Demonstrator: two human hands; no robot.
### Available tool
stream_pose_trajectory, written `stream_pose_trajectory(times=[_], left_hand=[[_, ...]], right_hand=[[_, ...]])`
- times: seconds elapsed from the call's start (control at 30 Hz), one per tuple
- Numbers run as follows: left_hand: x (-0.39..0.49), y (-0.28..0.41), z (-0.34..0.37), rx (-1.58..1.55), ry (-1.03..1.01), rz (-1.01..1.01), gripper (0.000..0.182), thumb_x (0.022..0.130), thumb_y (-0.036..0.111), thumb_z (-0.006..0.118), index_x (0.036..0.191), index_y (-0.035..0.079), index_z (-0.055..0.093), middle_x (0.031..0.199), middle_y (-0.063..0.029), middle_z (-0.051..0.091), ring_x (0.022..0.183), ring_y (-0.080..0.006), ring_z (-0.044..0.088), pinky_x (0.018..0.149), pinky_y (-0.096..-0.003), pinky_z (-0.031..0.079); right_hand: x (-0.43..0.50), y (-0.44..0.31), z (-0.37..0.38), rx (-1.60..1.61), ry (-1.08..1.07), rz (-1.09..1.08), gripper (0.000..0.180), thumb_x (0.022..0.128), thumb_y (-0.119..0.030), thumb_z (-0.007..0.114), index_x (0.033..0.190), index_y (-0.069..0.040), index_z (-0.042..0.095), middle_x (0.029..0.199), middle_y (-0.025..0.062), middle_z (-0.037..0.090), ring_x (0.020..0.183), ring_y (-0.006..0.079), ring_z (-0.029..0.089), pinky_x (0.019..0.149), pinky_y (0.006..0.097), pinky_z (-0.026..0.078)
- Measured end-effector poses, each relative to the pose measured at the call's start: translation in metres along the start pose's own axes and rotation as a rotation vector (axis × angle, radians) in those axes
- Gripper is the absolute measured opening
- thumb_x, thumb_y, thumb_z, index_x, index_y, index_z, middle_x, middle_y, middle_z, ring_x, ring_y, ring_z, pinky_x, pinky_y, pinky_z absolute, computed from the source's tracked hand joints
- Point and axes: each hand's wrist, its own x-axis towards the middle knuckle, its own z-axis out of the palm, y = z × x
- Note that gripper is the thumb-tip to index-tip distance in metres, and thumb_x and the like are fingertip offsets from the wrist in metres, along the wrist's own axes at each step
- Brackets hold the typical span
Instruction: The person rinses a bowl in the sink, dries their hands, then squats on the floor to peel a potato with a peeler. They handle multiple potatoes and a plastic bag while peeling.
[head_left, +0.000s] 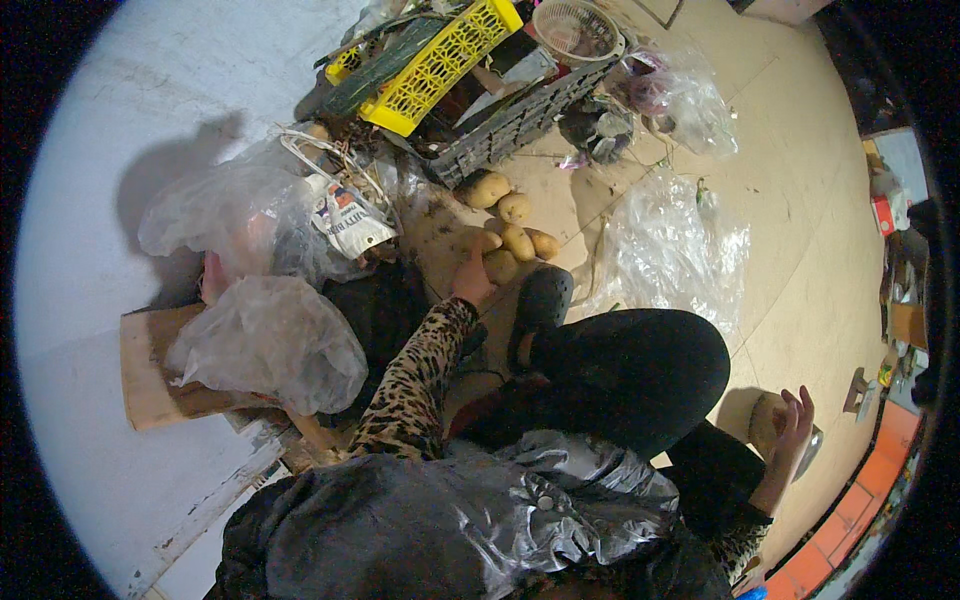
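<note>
Several potatoes (517, 243) lie in a loose cluster on the tiled floor before me. My left hand (472, 281), at the end of a leopard-print sleeve, reaches down to the near side of this cluster. Its fingertips meet a potato (490, 240), and another potato (500, 266) lies right beside the hand; whether the fingers grip one is hidden. Off to the right, beyond my bent knee, my right hand (793, 424) is raised with its fingers apart and nothing in them. A rounded brownish object (763, 420), unclear in kind, shows behind it.
A yellow plastic crate (442, 67) and a dark plastic crate (517, 120) stand beyond the potatoes, near a white plastic basket (576, 31). Clear plastic sheeting (675, 247) lies to the right. Plastic bags (270, 341) and a cardboard box (150, 375) sit by the left wall.
</note>
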Motion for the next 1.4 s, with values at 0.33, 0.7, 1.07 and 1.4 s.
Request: stream_pose_trajectory(times=[0.33, 0.7, 1.07, 1.4], left_hand=[[0.073, 0.053, 0.019, -0.182, 0.041, 0.077, 0.117, 0.058, 0.021, 0.084, 0.144, 0.006, 0.006, 0.127, -0.0233, 0.050, 0.116, -0.0372, 0.050, 0.096, -0.0420, 0.043], [0.024, 0.029, -0.025, -0.337, 0.037, 0.155, 0.087, 0.073, 0.020, 0.075, 0.142, 0.006, 0.024, 0.125, -0.0195, 0.051, 0.112, -0.0336, 0.053, 0.090, -0.0404, 0.045], [-0.163, -0.090, -0.036, 0.104, -0.344, 0.193, 0.061, 0.076, 0.020, 0.071, 0.129, 0.005, 0.045, 0.124, -0.0185, 0.052, 0.111, -0.0334, 0.053, 0.090, -0.0412, 0.046], [-0.149, -0.087, 0.006, 0.265, -0.483, 0.222, 0.055, 0.080, 0.027, 0.066, 0.127, 0.006, 0.049, 0.130, -0.0194, 0.046, 0.115, -0.0368, 0.047, 0.098, -0.0448, 0.039]], right_hand=[[-0.005, -0.017, 0.015, 0.069, 0.038, 0.108, 0.048, 0.090, -0.016, 0.054, 0.132, 0.000, 0.039, 0.108, 0.0131, 0.059, 0.087, 0.0172, 0.059, 0.065, 0.0226, 0.051], [-0.002, -0.025, 0.015, -0.031, -0.023, 0.061, 0.047, 0.092, -0.028, 0.051, 0.131, -0.002, 0.043, 0.105, 0.0112, 0.063, 0.093, 0.0211, 0.059, 0.085, 0.0332, 0.047], [0.000, -0.030, 0.022, -0.162, -0.069, 0.004, 0.045, 0.096, -0.031, 0.047, 0.135, -0.009, 0.041, 0.115, 0.0087, 0.062, 0.081, 0.0112, 0.058, 0.073, 0.0232, 0.047], [0.001, -0.023, 0.014, -0.161, -0.055, 0.051, 0.047, 0.095, -0.033, 0.050, 0.135, -0.009, 0.042, 0.115, 0.0089, 0.062, 0.082, 0.0112, 0.059, 0.074, 0.0227, 0.047]])
